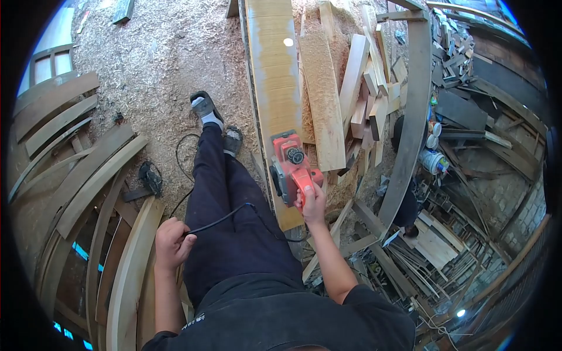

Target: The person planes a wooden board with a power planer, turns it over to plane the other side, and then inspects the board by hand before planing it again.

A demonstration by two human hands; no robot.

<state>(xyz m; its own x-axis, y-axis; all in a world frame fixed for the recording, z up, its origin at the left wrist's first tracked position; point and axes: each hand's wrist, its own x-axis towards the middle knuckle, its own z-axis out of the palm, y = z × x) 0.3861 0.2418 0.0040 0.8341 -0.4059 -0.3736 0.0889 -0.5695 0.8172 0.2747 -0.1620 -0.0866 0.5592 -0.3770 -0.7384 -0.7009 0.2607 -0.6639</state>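
Wood shavings (158, 52) lie thick all over the floor around our feet. We hold a red planer (295, 169) with our right hand (310, 203), and our fingers wrap around its handle. The planer sits flat on a long board (272, 88), close to the end that is nearest to us. This board is yellow-brown, with pale patches along its sides. Our left hand (174, 243) is curled up tight, pinching a black cord (219, 220). The cord runs from our thumb across our dark pants (206, 187), then bends down toward our right arm. We have both legs to the left of the long board, and we wear dark shoes (205, 106).

Just right of the board, we see a messy pile of wood blocks (357, 88). Past them is a long gray plank (410, 117). Some white tubs (433, 158) stand to the right of that. Over on our left, we have lots of curved boards (102, 187) leaning close together. A small bright lamp (461, 313) shines low on the right.
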